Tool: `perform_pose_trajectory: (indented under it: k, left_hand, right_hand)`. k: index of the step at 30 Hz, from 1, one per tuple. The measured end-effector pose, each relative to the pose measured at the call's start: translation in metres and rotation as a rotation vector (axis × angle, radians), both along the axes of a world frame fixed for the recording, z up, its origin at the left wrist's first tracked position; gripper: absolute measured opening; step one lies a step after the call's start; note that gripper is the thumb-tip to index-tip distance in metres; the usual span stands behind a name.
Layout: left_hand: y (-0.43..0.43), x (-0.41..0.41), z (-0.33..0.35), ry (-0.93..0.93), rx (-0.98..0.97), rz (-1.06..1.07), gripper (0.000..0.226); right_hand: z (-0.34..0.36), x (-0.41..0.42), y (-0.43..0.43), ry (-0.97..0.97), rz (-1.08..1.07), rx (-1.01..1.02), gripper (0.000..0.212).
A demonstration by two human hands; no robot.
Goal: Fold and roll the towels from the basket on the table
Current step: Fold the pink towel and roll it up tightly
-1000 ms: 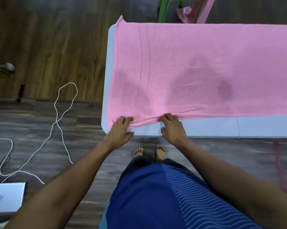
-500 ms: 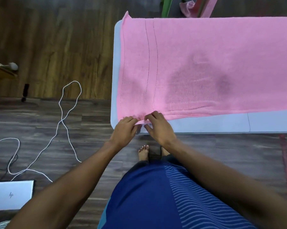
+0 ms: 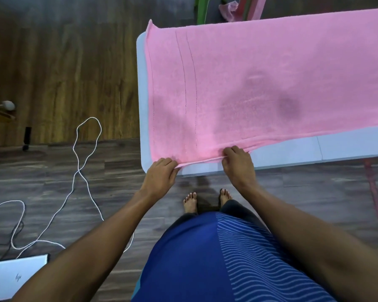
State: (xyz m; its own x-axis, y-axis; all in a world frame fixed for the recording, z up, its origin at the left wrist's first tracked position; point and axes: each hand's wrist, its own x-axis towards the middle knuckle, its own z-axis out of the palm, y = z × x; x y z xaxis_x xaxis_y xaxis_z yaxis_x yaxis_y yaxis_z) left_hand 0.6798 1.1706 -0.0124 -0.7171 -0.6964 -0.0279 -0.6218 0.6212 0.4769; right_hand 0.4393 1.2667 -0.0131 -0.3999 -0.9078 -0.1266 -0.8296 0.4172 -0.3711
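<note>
Nearest, the left hand (image 3: 162, 174) and the right hand (image 3: 238, 164) both pinch the near hem of the pink towel (image 3: 260, 83), fingers (image 3: 169, 162) curled and clamped on the cloth close to its left corner. Beyond them it lies spread flat along the tabletop (image 3: 314, 149). Soft, light and limp, it will likely sag unless taken by hem and corners.
</note>
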Motion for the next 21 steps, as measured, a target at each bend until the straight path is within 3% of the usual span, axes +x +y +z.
perform_pose_trajectory:
  k: [4,9,14,17,21]
  left_hand:
    - [0.011,-0.011,-0.006,-0.096,-0.061,0.079,0.016]
    - [0.053,-0.076,-0.007,-0.107,-0.022,-0.047,0.052]
    - [0.08,-0.124,-0.012,-0.015,-0.086,0.071,0.013]
    - [0.085,-0.122,-0.01,-0.019,-0.11,0.136,0.013]
    - [0.093,-0.112,-0.014,-0.115,-0.138,0.141,0.008]
  right_hand:
    - [-0.007,-0.016,0.023,-0.006,0.025,0.049,0.017]
    - [-0.002,-0.03,0.035,-0.139,0.197,0.014,0.022]
    - [-0.002,-0.057,0.039,-0.176,0.355,0.069,0.02]
    - [-0.01,-0.086,0.049,-0.092,0.433,0.186,0.024]
    - [-0.012,-0.133,0.064,0.011,0.401,0.131,0.019]
